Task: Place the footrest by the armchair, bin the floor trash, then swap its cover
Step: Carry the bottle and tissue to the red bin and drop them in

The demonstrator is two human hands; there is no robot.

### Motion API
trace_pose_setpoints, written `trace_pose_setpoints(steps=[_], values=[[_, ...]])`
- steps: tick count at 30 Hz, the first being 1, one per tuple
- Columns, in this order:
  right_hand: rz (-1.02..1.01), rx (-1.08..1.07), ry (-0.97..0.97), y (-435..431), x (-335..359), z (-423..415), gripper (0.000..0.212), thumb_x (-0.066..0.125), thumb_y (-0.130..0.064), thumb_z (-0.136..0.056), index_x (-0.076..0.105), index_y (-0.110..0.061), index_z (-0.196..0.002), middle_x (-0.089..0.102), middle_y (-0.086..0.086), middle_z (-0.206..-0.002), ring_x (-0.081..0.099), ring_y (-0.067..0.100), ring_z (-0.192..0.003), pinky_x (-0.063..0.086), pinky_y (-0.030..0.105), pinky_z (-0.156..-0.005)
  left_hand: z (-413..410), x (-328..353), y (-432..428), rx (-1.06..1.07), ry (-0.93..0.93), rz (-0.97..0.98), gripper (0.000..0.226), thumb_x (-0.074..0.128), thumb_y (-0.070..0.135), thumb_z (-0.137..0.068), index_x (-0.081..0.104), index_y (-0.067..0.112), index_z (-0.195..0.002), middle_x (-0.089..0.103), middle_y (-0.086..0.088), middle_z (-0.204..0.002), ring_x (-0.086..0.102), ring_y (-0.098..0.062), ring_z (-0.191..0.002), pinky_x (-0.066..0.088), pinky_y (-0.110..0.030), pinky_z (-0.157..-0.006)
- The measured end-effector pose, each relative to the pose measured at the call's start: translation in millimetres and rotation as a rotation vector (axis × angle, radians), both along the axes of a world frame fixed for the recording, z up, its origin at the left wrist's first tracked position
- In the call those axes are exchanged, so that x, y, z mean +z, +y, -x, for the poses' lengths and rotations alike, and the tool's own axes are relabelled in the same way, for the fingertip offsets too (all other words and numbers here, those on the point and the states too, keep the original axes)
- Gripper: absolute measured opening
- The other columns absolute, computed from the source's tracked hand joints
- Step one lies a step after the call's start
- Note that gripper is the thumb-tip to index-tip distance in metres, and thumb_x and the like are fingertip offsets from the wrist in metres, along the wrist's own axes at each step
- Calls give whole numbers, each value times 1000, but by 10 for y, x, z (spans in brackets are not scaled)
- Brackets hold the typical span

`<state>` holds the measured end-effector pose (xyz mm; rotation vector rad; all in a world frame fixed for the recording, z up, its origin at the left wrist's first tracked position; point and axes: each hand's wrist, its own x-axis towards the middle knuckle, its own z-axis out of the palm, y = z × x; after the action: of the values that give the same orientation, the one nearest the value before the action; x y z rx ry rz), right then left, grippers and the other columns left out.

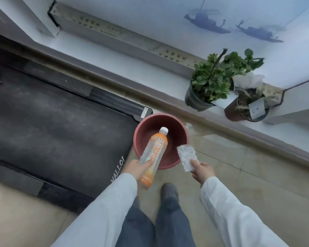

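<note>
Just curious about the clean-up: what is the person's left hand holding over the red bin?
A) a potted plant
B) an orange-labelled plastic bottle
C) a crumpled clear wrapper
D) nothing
B: the left hand grips the orange-labelled bottle above the red bin; the wrapper is in the right hand.

Both arms outstretched, left hand (138, 168) and right hand (202, 171) clenched.

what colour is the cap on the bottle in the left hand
White; the cap shows clearly in the head view, above the bin.
</note>
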<state>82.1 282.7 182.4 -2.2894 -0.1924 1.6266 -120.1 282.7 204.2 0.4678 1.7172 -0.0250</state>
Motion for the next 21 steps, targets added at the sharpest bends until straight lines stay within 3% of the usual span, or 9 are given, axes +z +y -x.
trace_pose_setpoints(steps=[3, 5, 7, 11, 16, 21], values=[[12, 27, 18, 130, -295, 43, 39, 56, -17, -87, 55, 7, -118, 57, 11, -83, 52, 23, -84, 49, 38, -91, -18, -237, 126, 53, -26, 5, 60, 58, 48, -82, 51, 6, -124, 58, -8, -103, 59, -26, -92, 48, -33, -87], [19, 42, 16, 196, -459, 68, 39, 56, -18, -87, 55, 5, -119, 57, 12, -87, 51, 22, -87, 47, 38, -94, 5, -383, 168, 65, -15, 9, 60, 58, 48, -82, 51, 6, -124, 58, -8, -102, 60, -26, -93, 48, -34, -90], [35, 54, 12, 250, -587, 97, 40, 56, -19, -87, 54, 4, -120, 58, 11, -87, 52, 22, -84, 48, 37, -91, 35, -493, 171, 74, -4, 36, 61, 59, 48, -81, 51, 6, -125, 58, -8, -103, 59, -26, -93, 48, -35, -92], [45, 86, 21, 311, -670, 148, 39, 55, -18, -88, 54, 3, -121, 59, 12, -95, 54, 17, -73, 42, 21, -62, 69, -607, 142, 82, 11, 71, 61, 60, 47, -81, 50, 6, -125, 58, -8, -104, 61, -28, -97, 50, -37, -95], [59, 107, 29, 348, -686, 184, 39, 56, -19, -88, 55, 0, -123, 62, 14, -102, 57, 23, -89, 43, 21, -62, 23, -647, 173, 80, 13, 59, 60, 61, 47, -80, 51, 9, -125, 61, -9, -111, 62, -29, -107, 50, -40, -97], [70, 114, 41, 400, -728, 217, 37, 56, -17, -88, 57, -1, -122, 58, 2, -73, 53, 13, -64, 42, 21, -58, -39, -698, 283, 38, -13, 10, 49, 64, 43, -78, 57, 10, -115, 65, -9, -113, 63, -29, -108, 48, -37, -99]])
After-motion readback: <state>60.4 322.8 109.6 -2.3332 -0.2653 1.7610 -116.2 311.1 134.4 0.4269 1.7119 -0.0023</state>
